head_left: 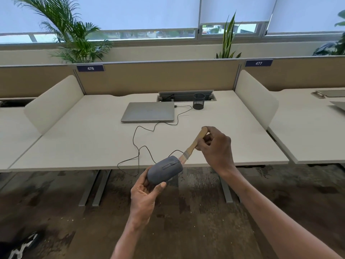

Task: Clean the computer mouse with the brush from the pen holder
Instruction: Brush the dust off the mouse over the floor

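My left hand (144,193) grips a dark grey wired computer mouse (165,170) from below, lifted off the desk in front of its near edge. My right hand (214,146) holds a small brush (194,144) by its wooden handle, the handle tilted up to the right. The pale bristles touch the front end of the mouse near its buttons. The mouse cable (141,146) runs in loops across the desk to the laptop. A black mesh pen holder (198,101) stands at the back of the desk; nothing shows above its rim.
A shut silver laptop (148,112) lies at the back middle of the white desk (74,139). White side dividers (54,103) stand on both sides. A cable tray (186,95) sits behind the laptop. Dark floor lies below my arms.
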A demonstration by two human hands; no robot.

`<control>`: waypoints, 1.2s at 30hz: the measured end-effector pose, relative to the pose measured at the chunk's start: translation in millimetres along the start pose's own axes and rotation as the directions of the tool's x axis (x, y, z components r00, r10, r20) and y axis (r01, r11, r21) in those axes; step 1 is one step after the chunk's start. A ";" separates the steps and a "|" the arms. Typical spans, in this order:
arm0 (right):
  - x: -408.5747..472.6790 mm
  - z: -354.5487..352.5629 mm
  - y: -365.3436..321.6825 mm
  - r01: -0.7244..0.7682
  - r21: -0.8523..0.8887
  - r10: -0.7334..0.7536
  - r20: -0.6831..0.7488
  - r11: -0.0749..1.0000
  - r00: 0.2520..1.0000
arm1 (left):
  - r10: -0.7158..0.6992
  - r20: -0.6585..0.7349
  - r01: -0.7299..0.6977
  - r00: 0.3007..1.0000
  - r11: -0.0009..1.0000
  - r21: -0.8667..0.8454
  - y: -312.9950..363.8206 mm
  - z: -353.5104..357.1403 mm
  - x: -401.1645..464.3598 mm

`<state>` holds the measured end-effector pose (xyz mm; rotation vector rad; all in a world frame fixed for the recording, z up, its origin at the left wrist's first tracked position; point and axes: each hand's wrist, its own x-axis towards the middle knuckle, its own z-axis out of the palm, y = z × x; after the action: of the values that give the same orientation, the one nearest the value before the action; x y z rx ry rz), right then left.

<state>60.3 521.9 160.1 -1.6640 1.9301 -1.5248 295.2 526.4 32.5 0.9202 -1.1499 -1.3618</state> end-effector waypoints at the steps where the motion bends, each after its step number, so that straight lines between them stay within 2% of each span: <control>1: 0.0 1.7 2.3 -0.010 0.019 0.010 0.011 1.000 1.000 | -0.002 0.000 0.002 1.000 1.000 -0.002 0.7 0.6 0.3; 4: 1.3 4.5 13.5 -0.039 0.034 0.037 0.039 0.999 0.999 | -0.014 -0.006 0.014 1.000 1.000 -0.011 1.6 -1.1 0.1; 11: 11.3 -7.7 44.2 -0.110 -0.120 0.109 -0.010 0.987 0.994 | -0.011 -0.036 0.009 0.999 0.999 -0.052 5.9 -3.4 1.8; 18: 13.3 -28.9 61.9 -0.123 -0.060 0.119 -0.065 0.991 0.991 | -0.002 -0.140 -0.008 0.990 0.998 -0.066 11.8 13.7 5.5; 28: -7.3 -63.7 111.1 -0.155 -0.034 0.154 -0.030 0.987 0.988 | 0.024 -0.293 0.010 0.956 0.994 0.113 2.0 81.8 -6.2; 32: -9.0 -82.4 132.8 -0.164 -0.014 0.164 0.002 0.986 0.987 | 0.084 -0.396 -0.005 0.915 0.980 0.197 -6.1 122.6 -6.1; 36: -8.6 -100.2 147.7 -0.114 -0.043 0.117 0.069 0.992 0.991 | 0.124 -0.480 -0.031 0.869 0.980 0.198 -13.5 160.9 -7.2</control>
<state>-98.7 564.0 90.4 -1.5688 1.9943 -1.3754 137.9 555.0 56.4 1.2545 -0.9105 -0.8866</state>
